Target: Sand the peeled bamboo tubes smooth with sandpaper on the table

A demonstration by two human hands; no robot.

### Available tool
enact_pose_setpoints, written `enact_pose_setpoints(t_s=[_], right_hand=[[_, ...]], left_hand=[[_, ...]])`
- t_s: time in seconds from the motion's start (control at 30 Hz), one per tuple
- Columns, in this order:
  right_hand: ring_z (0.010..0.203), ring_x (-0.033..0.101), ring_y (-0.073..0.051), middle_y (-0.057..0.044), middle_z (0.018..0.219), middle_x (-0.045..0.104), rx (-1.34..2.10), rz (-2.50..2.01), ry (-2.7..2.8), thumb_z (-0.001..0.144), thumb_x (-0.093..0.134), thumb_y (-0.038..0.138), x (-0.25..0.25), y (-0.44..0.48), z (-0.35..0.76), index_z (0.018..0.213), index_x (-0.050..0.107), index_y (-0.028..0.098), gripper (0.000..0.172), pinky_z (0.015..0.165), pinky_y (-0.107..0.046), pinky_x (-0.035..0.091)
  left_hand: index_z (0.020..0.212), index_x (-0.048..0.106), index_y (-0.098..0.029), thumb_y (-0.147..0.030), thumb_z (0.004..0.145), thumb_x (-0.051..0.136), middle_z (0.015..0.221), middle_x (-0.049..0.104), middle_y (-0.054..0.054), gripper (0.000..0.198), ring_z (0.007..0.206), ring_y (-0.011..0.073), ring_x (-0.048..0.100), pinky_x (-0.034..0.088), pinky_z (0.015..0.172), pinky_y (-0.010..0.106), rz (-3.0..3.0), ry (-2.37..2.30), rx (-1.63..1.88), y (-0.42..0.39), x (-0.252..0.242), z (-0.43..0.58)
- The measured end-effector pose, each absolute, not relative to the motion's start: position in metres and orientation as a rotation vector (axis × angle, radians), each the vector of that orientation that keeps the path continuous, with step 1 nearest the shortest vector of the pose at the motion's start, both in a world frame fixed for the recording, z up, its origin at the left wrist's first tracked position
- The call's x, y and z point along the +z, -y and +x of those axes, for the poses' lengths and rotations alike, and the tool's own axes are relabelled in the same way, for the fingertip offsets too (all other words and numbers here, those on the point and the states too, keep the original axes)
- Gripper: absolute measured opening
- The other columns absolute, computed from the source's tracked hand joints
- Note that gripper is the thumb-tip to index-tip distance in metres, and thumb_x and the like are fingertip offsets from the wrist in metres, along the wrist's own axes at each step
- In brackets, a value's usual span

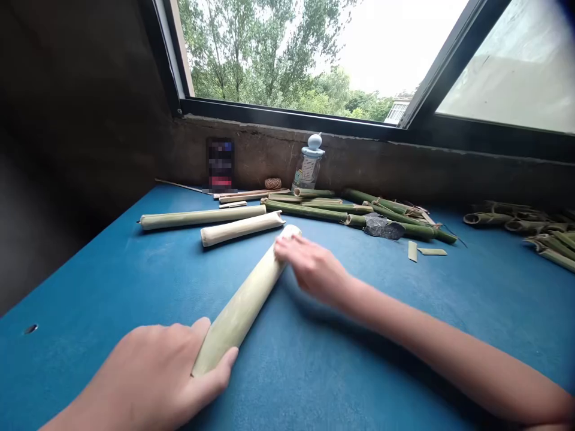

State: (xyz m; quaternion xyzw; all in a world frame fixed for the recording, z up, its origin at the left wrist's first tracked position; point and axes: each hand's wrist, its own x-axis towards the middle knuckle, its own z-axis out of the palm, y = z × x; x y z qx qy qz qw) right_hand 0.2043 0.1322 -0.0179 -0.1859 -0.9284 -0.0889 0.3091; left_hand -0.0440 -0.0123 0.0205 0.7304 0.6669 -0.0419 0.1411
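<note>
A pale green, peeled bamboo tube (245, 299) lies slantwise across the middle of the blue table, its far end whitish. Wrapped around its near end is my left hand (166, 362), thumb on the right side. My right hand (309, 260), slightly blurred, has its bent fingers pressed on the tube's far end; whether anything thin lies under them is hidden. Just beyond are a shorter, pale bamboo piece (242, 228) with a notched end and a longer, light green bamboo piece (202, 218).
Several green bamboo stalks (309, 211) lie at the back, with a crumpled dark grey sheet (383, 227) over some. Two small bamboo strips (432, 252) are nearby. A lidded bottle (309, 167), a ball of twine (272, 184) and a dark phone-like panel (220, 164) stand by the wall.
</note>
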Motion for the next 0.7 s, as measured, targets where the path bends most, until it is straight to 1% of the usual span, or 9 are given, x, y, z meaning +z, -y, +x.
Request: enact_pose_setpoints(t_s=[0.13, 0.27, 0.37, 0.43, 0.47, 0.53, 0.6, 0.63, 0.7], right_hand=[[0.129, 0.060, -0.021, -0.014, 0.128, 0.070, -0.117, -0.254, 2.514, 0.082, 0.041, -0.001, -0.016, -0.124, 0.202, 0.125, 0.061, 0.012, 0.049, 0.116, -0.039, 0.045], [0.115, 0.069, -0.026, -0.020, 0.113, 0.074, -0.136, -0.447, 2.408, 0.080, 0.032, -0.007, -0.011, -0.128, 0.199, 0.112, 0.064, 0.008, 0.048, 0.108, -0.053, 0.050], [0.123, 0.064, -0.022, -0.015, 0.121, 0.073, -0.124, -0.301, 2.442, 0.085, 0.038, 0.002, -0.007, -0.109, 0.196, 0.114, 0.065, 0.008, 0.040, 0.114, -0.037, 0.047], [0.129, 0.060, -0.020, -0.012, 0.131, 0.068, -0.095, -0.104, 2.517, 0.090, 0.040, 0.006, -0.007, -0.104, 0.198, 0.122, 0.062, 0.007, 0.039, 0.118, -0.034, 0.042], [0.126, 0.062, -0.017, -0.009, 0.128, 0.071, -0.122, -0.123, 2.501, 0.089, 0.039, 0.005, -0.008, -0.107, 0.201, 0.119, 0.063, 0.010, 0.040, 0.116, -0.031, 0.044], [0.119, 0.067, -0.021, -0.018, 0.116, 0.074, -0.164, -0.301, 2.419, 0.085, 0.033, -0.004, -0.010, -0.117, 0.209, 0.113, 0.064, 0.007, 0.043, 0.111, -0.041, 0.050], [0.118, 0.067, -0.028, -0.026, 0.115, 0.072, -0.198, -0.387, 2.390, 0.083, 0.031, -0.007, -0.013, -0.121, 0.213, 0.117, 0.063, 0.001, 0.047, 0.109, -0.054, 0.049], [0.120, 0.066, -0.030, -0.027, 0.117, 0.071, -0.212, -0.394, 2.385, 0.083, 0.032, -0.006, -0.014, -0.119, 0.213, 0.118, 0.062, 0.000, 0.046, 0.110, -0.056, 0.048], [0.127, 0.061, -0.028, -0.023, 0.127, 0.068, -0.229, -0.281, 2.441, 0.087, 0.039, 0.000, -0.014, -0.109, 0.209, 0.123, 0.061, 0.001, 0.042, 0.114, -0.046, 0.046]], left_hand=[[0.071, 0.063, -0.021, -0.065, 0.091, 0.036, 0.069, 0.068, 0.009, 0.055, 0.062, 0.0261, 0.065, 0.037, 0.056, 0.032, 2.269, -1.851, -0.255, 0.013, 0.018, -0.046], [0.065, 0.058, -0.021, -0.064, 0.091, 0.040, 0.061, 0.063, 0.007, 0.053, 0.054, 0.0235, 0.058, 0.032, 0.054, 0.032, 2.459, -1.840, -0.111, 0.015, 0.011, -0.049], [0.064, 0.056, -0.021, -0.057, 0.091, 0.046, 0.060, 0.063, 0.005, 0.046, 0.053, 0.0216, 0.057, 0.031, 0.054, 0.031, 2.593, -1.794, 0.075, 0.020, 0.009, -0.044], [0.064, 0.056, -0.021, -0.054, 0.091, 0.048, 0.060, 0.062, 0.004, 0.043, 0.052, 0.0207, 0.056, 0.030, 0.054, 0.031, 2.656, -1.768, 0.160, 0.023, 0.010, -0.041], [0.064, 0.055, -0.021, -0.053, 0.091, 0.048, 0.059, 0.062, 0.003, 0.043, 0.051, 0.0202, 0.055, 0.030, 0.054, 0.031, 2.674, -1.768, 0.179, 0.024, 0.010, -0.040], [0.062, 0.055, -0.021, -0.051, 0.093, 0.047, 0.056, 0.060, 0.002, 0.044, 0.050, 0.0195, 0.054, 0.028, 0.053, 0.032, 2.691, -1.790, 0.179, 0.025, 0.010, -0.040], [0.061, 0.054, -0.021, -0.051, 0.093, 0.046, 0.054, 0.058, 0.002, 0.045, 0.048, 0.0189, 0.052, 0.027, 0.052, 0.032, 2.715, -1.794, 0.172, 0.023, 0.007, -0.045], [0.060, 0.054, -0.021, -0.052, 0.093, 0.046, 0.053, 0.057, 0.002, 0.046, 0.047, 0.0187, 0.051, 0.026, 0.052, 0.033, 2.741, -1.782, 0.178, 0.021, 0.006, -0.049], [0.060, 0.054, -0.021, -0.052, 0.092, 0.046, 0.053, 0.056, 0.003, 0.046, 0.048, 0.0187, 0.050, 0.025, 0.052, 0.033, 2.813, -1.737, 0.212, 0.016, 0.003, -0.057]])
